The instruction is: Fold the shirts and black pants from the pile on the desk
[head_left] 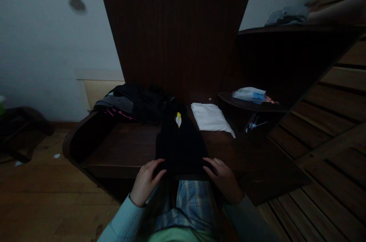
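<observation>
A black garment [181, 144] lies stretched out on the dark wooden bench, its near end at the front edge. A small yellow and white patch [178, 120] shows near its far end. My left hand [147, 181] holds the near left corner of the cloth between thumb and fingers. At the opposite corner, my right hand [222, 178] has a similar pinch on the edge. The garment's exact kind is hard to make out in the dim light.
Right of the garment lies a folded white cloth or packet [211, 117]. Dark clothes [134, 100] are heaped at the bench's back left. A small shelf [251, 106] on the right bears a blue and white packet [250, 95]. Slatted wood [331, 127] stands at far right.
</observation>
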The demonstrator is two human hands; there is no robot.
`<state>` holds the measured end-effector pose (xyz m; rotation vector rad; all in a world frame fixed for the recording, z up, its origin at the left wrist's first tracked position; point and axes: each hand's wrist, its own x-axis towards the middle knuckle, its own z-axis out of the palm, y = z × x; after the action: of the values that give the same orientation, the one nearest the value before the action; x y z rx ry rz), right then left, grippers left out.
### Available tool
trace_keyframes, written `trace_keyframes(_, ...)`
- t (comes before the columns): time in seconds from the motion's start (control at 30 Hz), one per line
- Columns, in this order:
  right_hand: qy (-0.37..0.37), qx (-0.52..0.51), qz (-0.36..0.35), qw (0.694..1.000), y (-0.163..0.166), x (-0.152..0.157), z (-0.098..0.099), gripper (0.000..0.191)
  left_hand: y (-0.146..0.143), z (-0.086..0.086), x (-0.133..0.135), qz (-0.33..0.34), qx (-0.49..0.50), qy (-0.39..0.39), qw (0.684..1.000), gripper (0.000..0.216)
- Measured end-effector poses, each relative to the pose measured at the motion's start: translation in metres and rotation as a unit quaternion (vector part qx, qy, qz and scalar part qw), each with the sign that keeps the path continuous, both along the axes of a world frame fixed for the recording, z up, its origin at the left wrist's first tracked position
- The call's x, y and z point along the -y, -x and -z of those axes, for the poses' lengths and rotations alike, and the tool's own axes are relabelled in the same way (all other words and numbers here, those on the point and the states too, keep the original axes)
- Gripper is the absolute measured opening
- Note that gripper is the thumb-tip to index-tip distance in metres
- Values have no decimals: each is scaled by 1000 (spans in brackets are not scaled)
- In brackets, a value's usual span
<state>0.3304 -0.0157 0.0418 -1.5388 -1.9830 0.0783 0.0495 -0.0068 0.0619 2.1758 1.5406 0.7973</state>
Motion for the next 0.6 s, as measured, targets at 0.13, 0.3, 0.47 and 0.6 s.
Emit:
trace_keyframes(0.13,-17,76,25,997,3,15,2,42,3,17,10,12,-66,-79,995,56)
trace_keyframes(0.3,-4,61,34,998,4,14,-2,34,2,22,7,-5,-96,-118,988,43)
trace_keyframes(0.47,97,11,-2,995,-4,23,-18,28,2,5,19,26,-78,-113,990,27)
trace_keyframes(0.6,182,-39,-30,982,-9,32,-24,28,2,-4,34,32,-30,-110,993,26)
